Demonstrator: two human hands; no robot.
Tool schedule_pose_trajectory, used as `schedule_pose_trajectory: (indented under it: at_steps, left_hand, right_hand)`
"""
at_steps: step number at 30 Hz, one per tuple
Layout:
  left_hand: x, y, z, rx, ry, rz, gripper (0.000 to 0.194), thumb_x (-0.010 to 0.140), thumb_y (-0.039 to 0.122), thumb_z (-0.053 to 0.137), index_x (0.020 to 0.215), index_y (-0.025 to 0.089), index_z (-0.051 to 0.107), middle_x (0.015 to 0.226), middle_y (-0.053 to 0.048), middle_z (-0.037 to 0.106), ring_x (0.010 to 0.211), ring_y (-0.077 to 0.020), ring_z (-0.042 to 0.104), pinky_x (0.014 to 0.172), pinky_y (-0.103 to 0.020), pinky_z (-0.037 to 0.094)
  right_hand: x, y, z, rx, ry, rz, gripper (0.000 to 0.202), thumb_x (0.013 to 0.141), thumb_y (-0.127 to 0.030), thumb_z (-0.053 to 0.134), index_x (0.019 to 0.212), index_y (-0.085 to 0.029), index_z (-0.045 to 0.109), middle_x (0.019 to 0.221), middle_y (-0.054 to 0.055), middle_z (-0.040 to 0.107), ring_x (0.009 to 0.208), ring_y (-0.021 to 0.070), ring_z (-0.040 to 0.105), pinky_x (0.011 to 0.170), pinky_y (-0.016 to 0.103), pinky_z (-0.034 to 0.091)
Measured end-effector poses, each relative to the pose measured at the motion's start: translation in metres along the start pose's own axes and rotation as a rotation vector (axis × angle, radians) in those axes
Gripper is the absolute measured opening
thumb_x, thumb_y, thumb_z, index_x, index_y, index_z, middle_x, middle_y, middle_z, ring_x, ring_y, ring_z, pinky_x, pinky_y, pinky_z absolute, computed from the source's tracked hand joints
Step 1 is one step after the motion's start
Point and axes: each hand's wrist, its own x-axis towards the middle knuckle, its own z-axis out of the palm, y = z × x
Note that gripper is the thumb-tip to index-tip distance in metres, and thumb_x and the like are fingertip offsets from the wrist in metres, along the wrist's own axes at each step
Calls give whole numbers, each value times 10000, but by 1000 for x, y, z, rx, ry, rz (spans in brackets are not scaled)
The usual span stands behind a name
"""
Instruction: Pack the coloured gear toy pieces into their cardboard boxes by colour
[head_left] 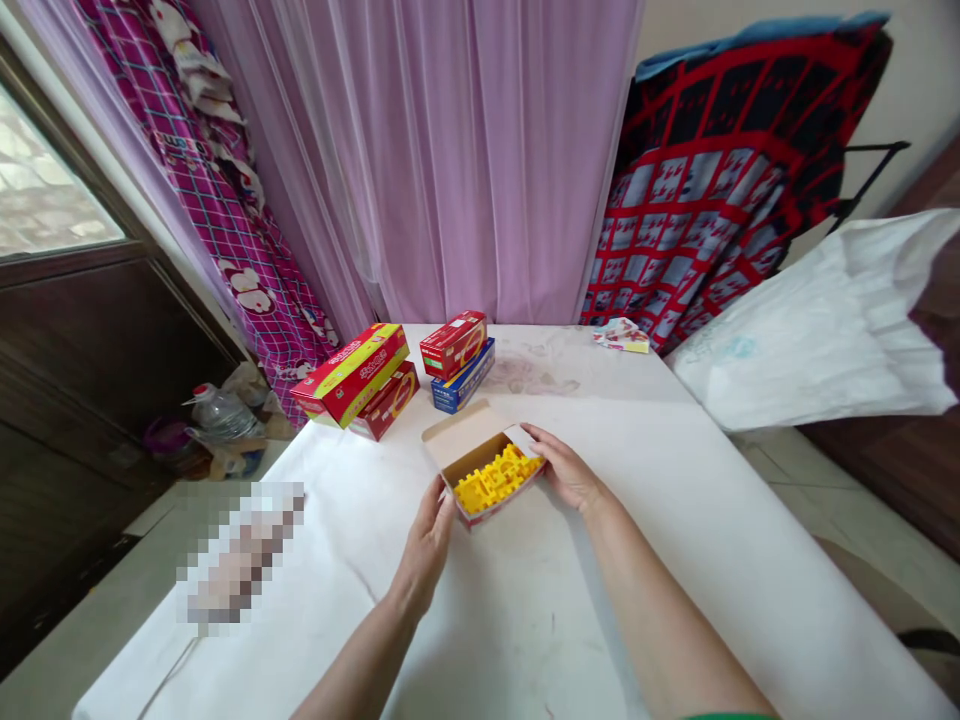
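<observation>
An open cardboard box (480,455) lies on the white table (675,520), its lid flap folded back toward the far side. Yellow plastic pieces (496,478) fill it. My left hand (427,540) touches the box's near-left corner with fingers extended. My right hand (566,468) rests against the box's right end, fingers loosely curved around it. Neither hand lifts the box off the table.
Behind the open box lie two stacks of closed boxes: a red and yellow pair (356,380) at left, and a red box on a blue one (457,360). A small packet (622,336) sits far right. Pink curtains, a patterned blanket and a white bag (825,330) surround the table.
</observation>
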Motion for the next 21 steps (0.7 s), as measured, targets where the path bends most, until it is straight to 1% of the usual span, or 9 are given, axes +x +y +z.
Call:
schedule_pose_trajectory:
  at_steps: [3,6,9,12,15,18,21]
  left_hand:
    - [9,12,11,0,13,-26,572,887,485,547,1397,242,458,1444,-96,518,1261,-264,542,1014,-401,465]
    - [21,21,15,24,3,-79,545,868,340,543,1388,210,447,1352,-96,597,1174,-242,602,970,-380,492]
    - [35,29,15,50,-41,-121,526,822,244,543,1344,199,489,1226,-73,677,1079,-217,649,932,-355,512]
    - [45,35,14,61,-57,-136,487,800,224,553,1287,204,541,1176,-48,700,1049,-208,658,921,-347,516]
    - [50,38,15,47,-67,-141,475,815,244,548,1287,202,538,1175,-40,700,1075,-210,647,920,-343,515]
    - [52,35,17,13,-70,-154,513,802,229,573,1311,200,517,1189,-47,694,1070,-206,649,909,-326,519]
    - [55,32,18,-29,-72,-183,581,761,177,602,1331,204,496,1162,-53,705,1010,-206,675,860,-322,540]
  right_hand:
    - [-12,0,0,-48,-15,-28,480,585,-277,708,1065,-251,713,1066,12,746,1018,248,652,925,362,474]
    - [-27,-2,0,-122,55,-57,543,577,-231,663,1118,-262,689,1105,-8,731,1063,249,627,910,344,473]
    - [-38,-8,1,-212,95,-49,586,573,-188,626,1153,-264,669,1102,-18,725,1050,241,620,864,322,483]
    - [-42,-13,3,-295,98,-38,546,599,-187,638,1139,-260,671,1057,-13,730,987,234,632,821,315,494]
    - [-38,-12,3,-270,108,-46,503,619,-221,680,1121,-256,668,1022,-6,735,986,228,637,829,309,498]
    - [-32,-7,1,-241,108,-29,513,602,-225,700,1113,-246,662,956,-8,741,945,221,648,803,303,506]
    - [-27,-3,-1,-261,126,-11,545,579,-196,695,1120,-244,654,887,-18,737,867,211,650,739,289,506]
